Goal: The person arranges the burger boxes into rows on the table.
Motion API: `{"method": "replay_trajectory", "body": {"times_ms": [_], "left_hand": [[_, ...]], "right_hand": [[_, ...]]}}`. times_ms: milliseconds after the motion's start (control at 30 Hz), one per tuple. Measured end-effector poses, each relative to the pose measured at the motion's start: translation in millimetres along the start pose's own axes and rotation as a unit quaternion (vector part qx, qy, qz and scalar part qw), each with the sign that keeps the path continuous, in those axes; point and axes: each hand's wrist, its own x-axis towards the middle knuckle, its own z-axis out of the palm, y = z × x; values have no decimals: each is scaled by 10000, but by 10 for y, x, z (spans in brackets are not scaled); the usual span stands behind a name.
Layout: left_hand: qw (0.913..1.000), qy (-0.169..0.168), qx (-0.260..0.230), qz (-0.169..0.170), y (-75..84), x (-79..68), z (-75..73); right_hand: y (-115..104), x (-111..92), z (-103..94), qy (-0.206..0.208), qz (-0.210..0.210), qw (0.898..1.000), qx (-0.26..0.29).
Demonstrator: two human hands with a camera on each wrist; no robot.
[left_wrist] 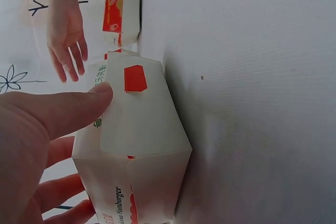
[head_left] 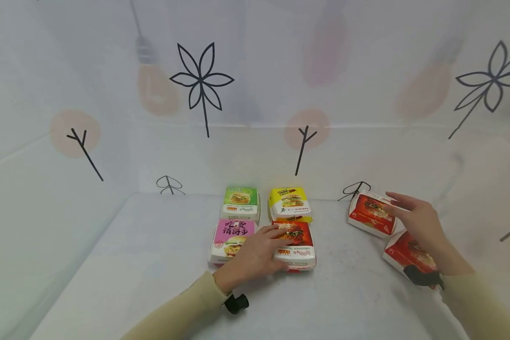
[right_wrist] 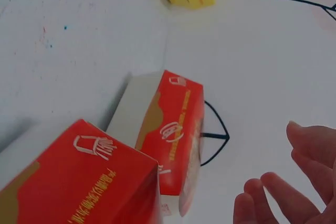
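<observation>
My left hand [head_left: 259,252] rests over the top of a red and white burger box [head_left: 296,255] in the front row. Its thumb [left_wrist: 79,109] lies at the front top edge of that box, and its fingers stretch loosely across the top. Just left of this box stands a pink burger box [head_left: 227,236], partly hidden by the hand. Over on the right, my right hand [head_left: 420,224] hovers with relaxed fingers above two red burger boxes, a farther one [head_left: 367,213] and a nearer one [head_left: 401,252]. The right wrist view shows that hand [right_wrist: 299,182] holding nothing, apart from the boxes.
Behind the front row stand a green burger box [head_left: 241,203] and a yellow burger box [head_left: 290,204]. A white cloth with printed flowers and bulbs hangs behind the white table [head_left: 153,264]. The farther right-hand red box stands close to this backdrop.
</observation>
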Motion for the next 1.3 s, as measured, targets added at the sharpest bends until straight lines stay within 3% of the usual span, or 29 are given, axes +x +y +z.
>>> {"method": "replay_trajectory", "body": {"times_ms": [267, 500, 733, 1167, 1300], "left_hand": [[9999, -54, -87, -78, -7, -9, 6], [9999, -69, -56, -103, 1, -1, 18], [9999, -124, -17, -96, 9, 9, 30], [9999, 22, 41, 113, -6, -20, 33], [9999, -10, 83, 104, -3, -21, 17]], "right_hand": [[65, 267, -96, -118, 294, 9993, 184], [156, 411, -113, -471, 533, 9974, 78], [252, 471, -137, -1040, 791, 9909, -310], [330, 556, -101, -1136, 1251, 9847, -420], [300, 534, -73, -1137, 1168, 9847, -617]]}}
